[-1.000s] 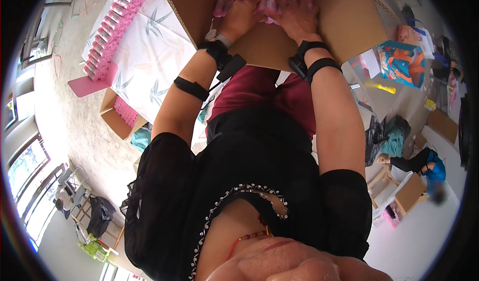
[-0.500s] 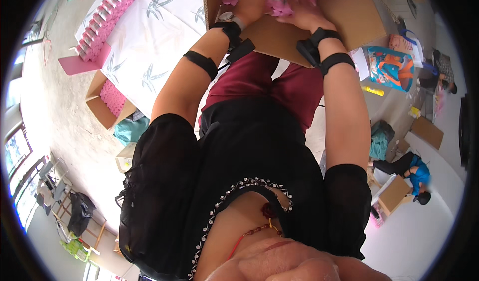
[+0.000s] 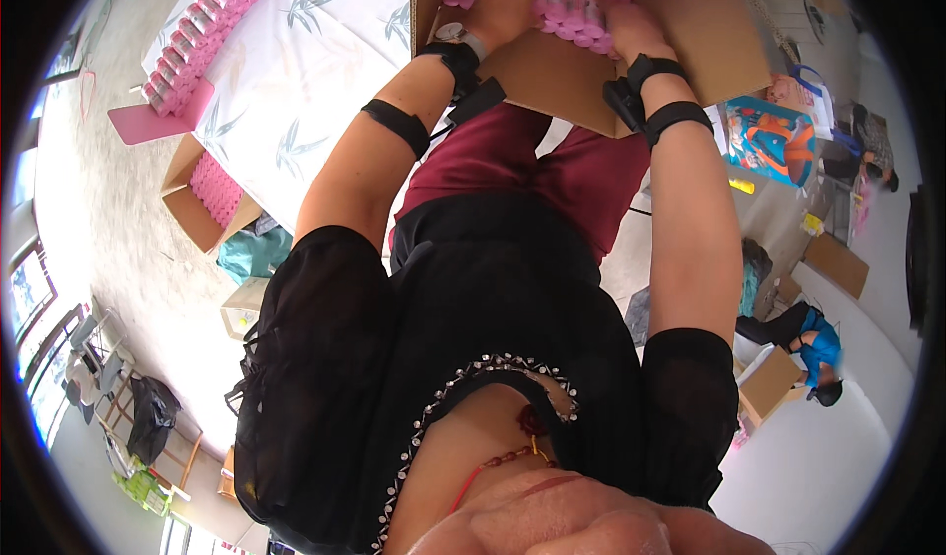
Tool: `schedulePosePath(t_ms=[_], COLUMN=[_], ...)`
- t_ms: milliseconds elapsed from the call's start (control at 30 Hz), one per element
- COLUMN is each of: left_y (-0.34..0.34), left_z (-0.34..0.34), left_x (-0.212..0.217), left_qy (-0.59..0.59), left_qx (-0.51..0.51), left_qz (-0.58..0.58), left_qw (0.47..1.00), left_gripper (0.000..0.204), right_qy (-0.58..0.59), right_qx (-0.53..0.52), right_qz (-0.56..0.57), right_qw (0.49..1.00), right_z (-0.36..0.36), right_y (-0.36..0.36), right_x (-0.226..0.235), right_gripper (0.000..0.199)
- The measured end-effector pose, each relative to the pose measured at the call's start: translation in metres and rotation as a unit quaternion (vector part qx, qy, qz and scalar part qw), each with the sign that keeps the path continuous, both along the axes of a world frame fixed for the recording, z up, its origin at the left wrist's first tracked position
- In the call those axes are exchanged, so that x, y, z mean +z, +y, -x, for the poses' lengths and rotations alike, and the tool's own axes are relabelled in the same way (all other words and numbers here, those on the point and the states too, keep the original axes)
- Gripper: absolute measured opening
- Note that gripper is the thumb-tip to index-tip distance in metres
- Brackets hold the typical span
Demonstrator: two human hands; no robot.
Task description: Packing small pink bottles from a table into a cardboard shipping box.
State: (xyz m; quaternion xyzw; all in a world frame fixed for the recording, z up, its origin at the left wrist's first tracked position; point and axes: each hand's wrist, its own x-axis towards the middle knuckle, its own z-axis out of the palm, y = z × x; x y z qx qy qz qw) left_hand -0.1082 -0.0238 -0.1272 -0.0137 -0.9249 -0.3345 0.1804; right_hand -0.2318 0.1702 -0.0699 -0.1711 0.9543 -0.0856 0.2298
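An open cardboard box point(image 3: 562, 74) stands in front of me at the top of the view. In it sit many small clear bottles with pink ends point(image 3: 576, 25), packed side by side. My left hand point(image 3: 505, 11), below a wristwatch, reaches into the box and presses against the left side of a cluster of them. On the cluster's right side lies my right hand point(image 3: 636, 29), its fingers bent toward the bottles. The fingertips of both hands are partly hidden among the bottles and close to the picture's upper edge.
Left of the box, a table with a white leaf-patterned cover point(image 3: 296, 72) carries a long row of similar bottles point(image 3: 202, 38) and a pink panel point(image 3: 158, 114). Below is another box of pink pieces point(image 3: 212, 195). A colourful bag point(image 3: 774, 141) and a person in blue point(image 3: 818, 348) are at right.
My right hand has shifted right and slightly down, uncovering more of the bottle cluster. The left hand stays nearly in place. The whole view has shifted slightly.
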Motion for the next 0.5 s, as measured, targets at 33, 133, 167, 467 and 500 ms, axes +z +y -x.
schedulePosePath(t_ms=[33, 133, 167, 467, 500], left_y=[0.006, 0.001, 0.006, 0.003, 0.0], left_z=[0.006, -0.001, 0.001, 0.003, -0.001], left_x=[0.007, 0.006, 0.01, 0.008, 0.004], left_qy=[-0.023, -0.033, -0.01, 0.001, -0.003], left_qx=[-0.012, -0.001, -0.004, -0.031, -0.02], left_qz=[0.01, 0.007, -0.014, -0.08, -0.077], left_qw=[1.0, 0.999, 1.0, 0.996, 0.997], left_gripper=[0.043, 0.047, 0.053, 0.051, 0.051], right_qy=[0.107, 0.194, 0.16, 0.223, 0.164], right_qx=[0.086, 0.298, 0.326, 0.238, 0.228], right_qz=[0.008, -0.197, -0.145, 0.179, 0.163], right_qw=[0.991, 0.914, 0.92, 0.928, 0.946], right_z=[0.008, -0.006, -0.001, -0.034, -0.038], right_y=[0.011, 0.0, 0.002, -0.047, -0.051], right_x=[-0.01, -0.009, -0.005, -0.021, -0.022], right_gripper=[0.072, 0.059, 0.053, 0.046, 0.049])
